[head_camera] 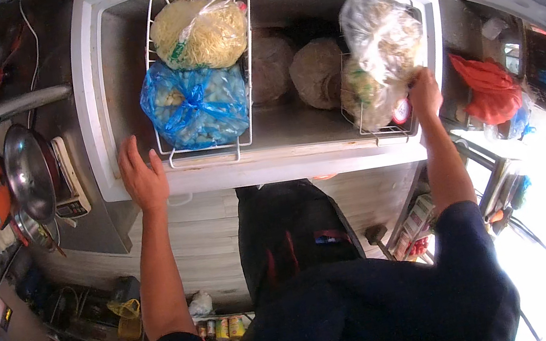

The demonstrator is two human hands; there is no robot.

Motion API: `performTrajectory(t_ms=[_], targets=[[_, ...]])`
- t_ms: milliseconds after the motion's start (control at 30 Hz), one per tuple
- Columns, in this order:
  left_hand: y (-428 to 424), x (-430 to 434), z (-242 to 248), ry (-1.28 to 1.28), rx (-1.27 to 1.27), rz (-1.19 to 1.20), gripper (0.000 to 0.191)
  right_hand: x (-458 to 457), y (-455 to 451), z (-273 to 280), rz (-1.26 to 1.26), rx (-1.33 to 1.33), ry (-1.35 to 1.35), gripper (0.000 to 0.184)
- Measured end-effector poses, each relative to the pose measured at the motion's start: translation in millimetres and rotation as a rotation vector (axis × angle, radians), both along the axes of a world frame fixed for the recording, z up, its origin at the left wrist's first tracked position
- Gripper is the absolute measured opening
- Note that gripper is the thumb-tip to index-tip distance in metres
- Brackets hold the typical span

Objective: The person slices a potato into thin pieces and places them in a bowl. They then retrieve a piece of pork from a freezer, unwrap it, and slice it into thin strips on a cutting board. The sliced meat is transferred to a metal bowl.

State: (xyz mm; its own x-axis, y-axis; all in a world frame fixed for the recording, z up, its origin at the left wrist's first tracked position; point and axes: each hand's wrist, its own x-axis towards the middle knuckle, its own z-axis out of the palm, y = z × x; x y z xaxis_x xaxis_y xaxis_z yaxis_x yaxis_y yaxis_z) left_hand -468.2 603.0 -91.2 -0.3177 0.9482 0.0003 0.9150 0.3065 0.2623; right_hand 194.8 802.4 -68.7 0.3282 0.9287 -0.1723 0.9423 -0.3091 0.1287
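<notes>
An open white chest freezer [272,166] stands before me. My left hand [141,176] is at its front left rim, thumb apart from the fingers and holding nothing, beside a white wire basket [250,67]. In that basket lie a clear bag of pale shredded food [209,36] and a knotted blue plastic bag [199,107] of pale pieces. At the right end, my right hand [425,92] is curled against the edge of a clear plastic bag [380,35]. Its fingertips are partly hidden, so its grip is unclear. Below it is a second wire basket [380,135] with bagged food.
Frosted bags [317,73] lie on the freezer floor between the baskets. Left of the freezer are a metal wok [30,174] and a kitchen scale [69,176]. A red plastic bag [490,88] sits to the right. Cans [229,328] stand on a low shelf behind me.
</notes>
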Motion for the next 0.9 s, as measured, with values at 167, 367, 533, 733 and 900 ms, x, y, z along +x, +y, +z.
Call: performTrajectory(t_ms=[167, 367, 533, 733, 900], targets=[[2.3, 3.2, 3.9, 0.046, -0.033, -0.036, 0.06, -60.5, -20.9, 62.3, 0.281, 0.333, 0.301, 0.009], [4.8, 3.2, 4.6, 0.0, -0.011, -0.031, 0.057, -222.5, -40.5, -14.9, 0.584, -0.289, 0.905, 0.023], [-3.6, -5.4, 1.0, -0.016, -0.071, -0.015, 0.056, -287.2, 8.6, -217.9, 0.429, -0.74, 0.505, 0.044], [-12.3, -16.3, -1.5, -0.041, -0.117, 0.042, 0.054, -288.1, 40.4, -396.5, 0.223, -0.307, 0.575, 0.079], [-14.4, -16.5, 1.8, -0.077, -0.124, 0.035, 0.056, -312.2, 45.4, -453.8, 0.075, -0.441, 0.623, 0.081]])
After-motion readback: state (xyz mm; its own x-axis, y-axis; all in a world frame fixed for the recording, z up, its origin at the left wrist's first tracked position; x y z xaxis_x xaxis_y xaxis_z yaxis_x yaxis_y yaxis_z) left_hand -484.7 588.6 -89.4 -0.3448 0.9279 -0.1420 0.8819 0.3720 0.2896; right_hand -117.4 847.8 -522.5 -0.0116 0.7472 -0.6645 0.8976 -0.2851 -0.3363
